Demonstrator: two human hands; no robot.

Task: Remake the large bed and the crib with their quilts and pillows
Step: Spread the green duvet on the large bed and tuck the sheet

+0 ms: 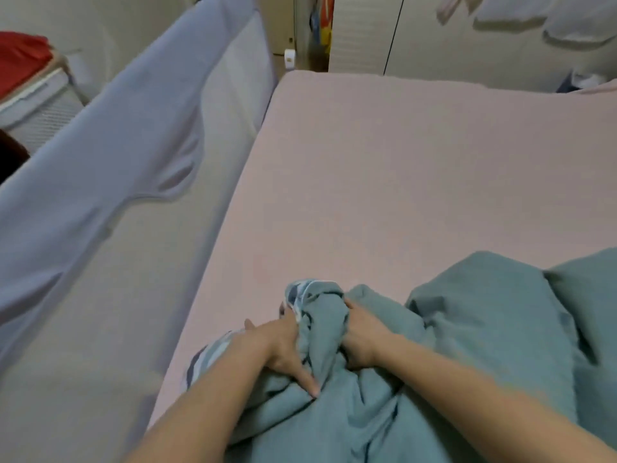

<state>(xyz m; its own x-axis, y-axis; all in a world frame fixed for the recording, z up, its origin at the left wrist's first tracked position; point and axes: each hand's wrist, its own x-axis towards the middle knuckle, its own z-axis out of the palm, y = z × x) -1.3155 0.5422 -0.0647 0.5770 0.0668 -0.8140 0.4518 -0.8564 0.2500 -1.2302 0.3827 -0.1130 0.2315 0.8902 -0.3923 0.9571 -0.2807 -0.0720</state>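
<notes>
A teal quilt point(474, 332) with a blue-and-white striped underside lies crumpled on the near part of the large bed, whose pale pink sheet point(384, 168) is bare beyond it. My left hand point(280, 345) grips a bunched corner of the quilt from the left, thumb pressed into the folds. My right hand point(364, 332) holds the same bunch from the right, fingers curled into the cloth. No pillow shows in view.
A grey-blue padded bed rail point(110, 135) runs along the bed's left side. Behind it stands a white basket with red cloth point(23, 58). White wardrobe doors point(434, 31) and hanging laundry point(521, 11) are past the far edge.
</notes>
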